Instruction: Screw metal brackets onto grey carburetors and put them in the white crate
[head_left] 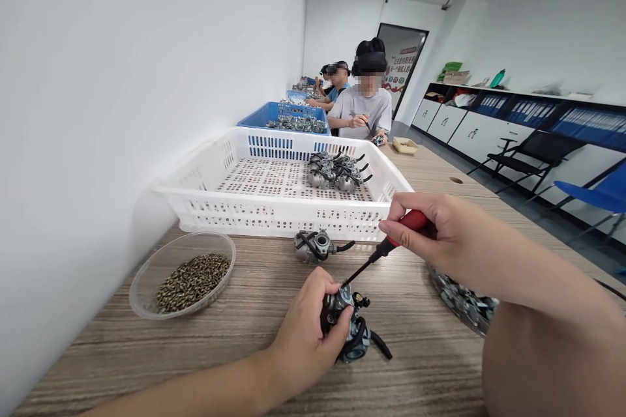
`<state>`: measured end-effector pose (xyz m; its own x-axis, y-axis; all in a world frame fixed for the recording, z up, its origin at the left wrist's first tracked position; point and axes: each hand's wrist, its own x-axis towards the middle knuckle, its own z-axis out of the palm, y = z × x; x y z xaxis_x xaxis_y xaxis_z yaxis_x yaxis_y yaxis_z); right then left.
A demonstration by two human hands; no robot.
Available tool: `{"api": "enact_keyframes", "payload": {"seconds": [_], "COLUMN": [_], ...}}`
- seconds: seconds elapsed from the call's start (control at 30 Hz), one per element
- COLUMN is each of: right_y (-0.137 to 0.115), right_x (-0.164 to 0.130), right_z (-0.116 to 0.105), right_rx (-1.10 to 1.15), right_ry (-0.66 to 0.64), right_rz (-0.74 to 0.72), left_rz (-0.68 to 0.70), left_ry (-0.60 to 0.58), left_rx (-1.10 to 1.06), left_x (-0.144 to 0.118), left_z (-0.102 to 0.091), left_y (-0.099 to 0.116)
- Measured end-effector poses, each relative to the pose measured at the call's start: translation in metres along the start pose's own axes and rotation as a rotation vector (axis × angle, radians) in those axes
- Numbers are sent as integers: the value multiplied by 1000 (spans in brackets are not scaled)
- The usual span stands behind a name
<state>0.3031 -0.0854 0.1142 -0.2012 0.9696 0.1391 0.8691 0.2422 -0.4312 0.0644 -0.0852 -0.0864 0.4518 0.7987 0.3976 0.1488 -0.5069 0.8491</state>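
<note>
My left hand (313, 326) is closed around a small metal carburetor (359, 342) with a black rubber hose, holding it on the wooden table. In my right hand (430, 228) is a screwdriver (411, 221) with a red and black handle. Its shaft slants down to the left, and the tip meets the top of the carburetor beside my left thumb and fingers; the exact contact point is hidden. A second carburetor (313, 246) lies just beyond, by the white crate. To the left stands a clear round bowl (141, 287) with many small brass-coloured screws (193, 280).
A white perforated crate (283, 215) holds several carburetors (337, 169). Behind it is a blue crate (254, 116) of metal parts. A clear container of metal pieces (464, 303) sits under my right forearm. Co-workers (362, 104) sit farther along the table; the wall borders the left.
</note>
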Motion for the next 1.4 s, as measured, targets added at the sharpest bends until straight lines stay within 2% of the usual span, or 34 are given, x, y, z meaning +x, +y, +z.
{"api": "enact_keyframes", "payload": {"seconds": [0.2, 0.33, 0.43, 0.7, 0.87, 1.03, 1.1, 1.23, 1.3, 1.4], "right_y": [8, 19, 27, 28, 17, 11, 12, 14, 13, 9], "right_x": [2, 9, 17, 20, 15, 11, 12, 9, 0, -22], "right_z": [-4, -13, -14, -7, -4, -1, -2, -11, -20, -35], "right_rx": [29, 192, 300, 277, 205, 84, 94, 163, 160, 83], "right_ry": [-47, -203, -239, -163, -120, -36, -45, -107, -49, 130], "right_rz": [-40, -204, -269, -299, -181, -76, -95, -237, -267, -293], "left_rz": [6, -30, -26, 25, 23, 4, 21, 53, 43, 57], "left_ry": [10, 2, -7, -98, -137, -120, -100, -48, -46, -75], "left_rx": [-24, -26, -15, -8, 5, 18, 17, 14, 18, 22], "left_x": [-2, -5, -7, 1, 1, 0, -1, -5, -8, -9], "left_z": [2, 2, 1, -4, -5, -1, 0, 1, 1, 0], "left_y": [-3, -4, -3, -3, -2, -5, -6, -8, -11, -20]}}
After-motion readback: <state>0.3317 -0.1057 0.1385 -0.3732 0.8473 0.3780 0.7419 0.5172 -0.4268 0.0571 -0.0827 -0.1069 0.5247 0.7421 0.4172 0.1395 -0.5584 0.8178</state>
